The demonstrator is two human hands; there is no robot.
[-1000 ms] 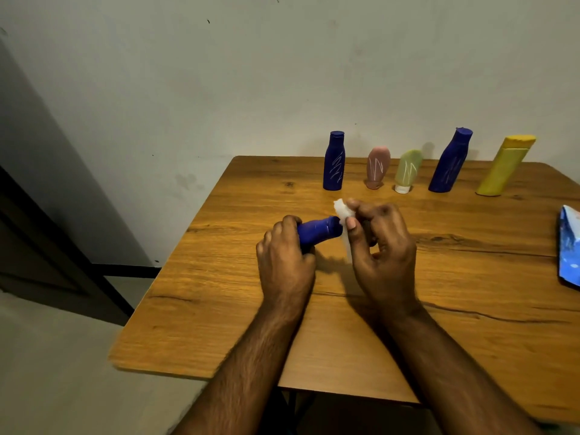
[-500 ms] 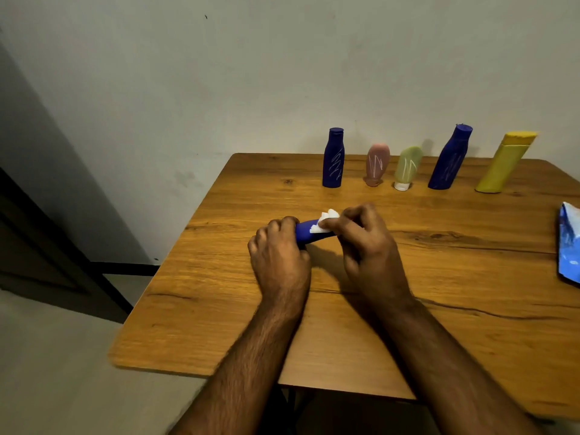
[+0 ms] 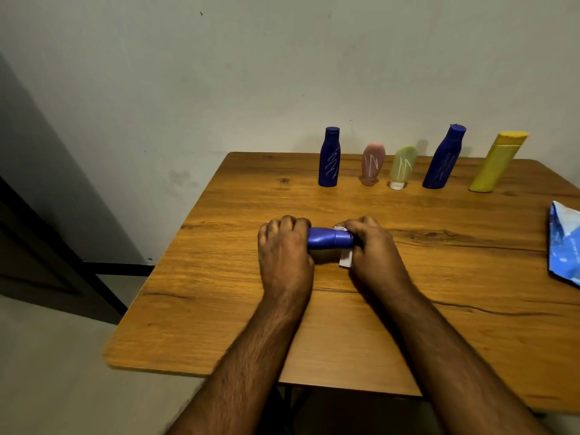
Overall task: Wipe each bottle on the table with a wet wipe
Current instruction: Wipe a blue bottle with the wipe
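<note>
A small blue bottle (image 3: 328, 238) lies sideways just above the wooden table (image 3: 376, 324), held between both hands. My left hand (image 3: 284, 246) grips its base end. My right hand (image 3: 372, 246) is curled round the cap end with a white wet wipe (image 3: 345, 261) pinched against it; a corner of the wipe hangs below the cap. Along the table's far edge stand a blue bottle (image 3: 329, 158), a pink tube (image 3: 372, 163), a green tube (image 3: 402, 166), a second, taller blue bottle (image 3: 444, 161) and a yellow bottle (image 3: 497, 163).
A blue wet-wipe pack (image 3: 565, 243) lies at the right edge of the table. A pale wall stands right behind the row of bottles. Left of the table is floor and a dark door frame (image 3: 47, 246).
The bottle has turned level between my hands. My right hand slid the wipe from on top of the bottle out to the cap end, where it now wraps round.
</note>
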